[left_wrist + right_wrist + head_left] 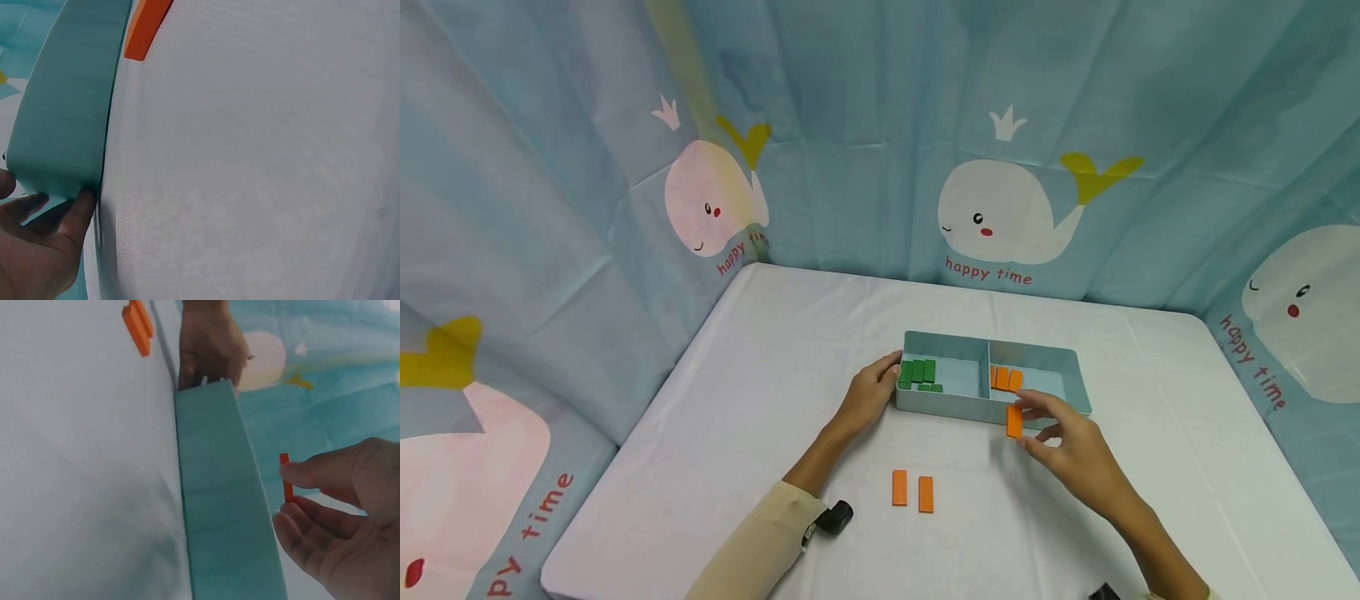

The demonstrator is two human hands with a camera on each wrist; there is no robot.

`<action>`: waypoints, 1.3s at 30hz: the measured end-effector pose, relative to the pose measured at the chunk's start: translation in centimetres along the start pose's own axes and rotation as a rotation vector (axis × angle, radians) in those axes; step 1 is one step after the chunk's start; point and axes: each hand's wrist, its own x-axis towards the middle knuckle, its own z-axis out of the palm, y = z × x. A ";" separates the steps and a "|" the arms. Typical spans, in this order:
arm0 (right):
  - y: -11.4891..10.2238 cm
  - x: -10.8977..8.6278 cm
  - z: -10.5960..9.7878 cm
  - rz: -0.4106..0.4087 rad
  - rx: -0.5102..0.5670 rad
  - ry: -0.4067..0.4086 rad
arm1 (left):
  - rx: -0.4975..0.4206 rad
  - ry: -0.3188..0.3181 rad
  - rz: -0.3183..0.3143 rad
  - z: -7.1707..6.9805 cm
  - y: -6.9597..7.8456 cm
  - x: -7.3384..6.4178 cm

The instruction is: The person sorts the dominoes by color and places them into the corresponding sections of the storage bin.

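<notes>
A light blue two-compartment box (940, 405) stands on the table. Against its left end rests my left hand (867, 393), its fingertips touching the end wall (57, 181). My right hand (1067, 442) pinches an orange rectangular block (1014, 421) upright between thumb and fingers, in front of the box's right compartment; the right wrist view also shows this held block (287, 477). Several green blocks (918, 372) are in the left compartment. Orange blocks (1002, 378) stand at the left side of the right compartment, partly hidden by the front wall.
Two orange blocks, a left one (899, 487) and a right one (926, 494), lie on the white tablecloth (775, 358) nearer to me. A blue curtain (865, 192) with whale prints hangs behind the table and along its sides.
</notes>
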 end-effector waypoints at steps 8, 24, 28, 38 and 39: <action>0.8 1.1 -1.0 -0.008 -0.031 0.020 | 0.011 0.002 0.006 0.0 0.0 -0.1; 2.0 3.2 -2.0 0.037 -0.013 0.013 | -0.002 0.000 0.012 0.0 -0.1 0.0; 2.5 3.7 -2.0 0.064 -0.021 -0.001 | 0.000 0.002 0.009 0.0 0.0 -0.1; 3.9 5.0 -2.2 0.095 -0.052 -0.051 | 0.010 0.005 0.007 0.0 0.0 -0.1; 4.0 5.1 -2.2 0.098 -0.052 -0.058 | 0.009 0.005 0.006 0.0 0.0 -0.1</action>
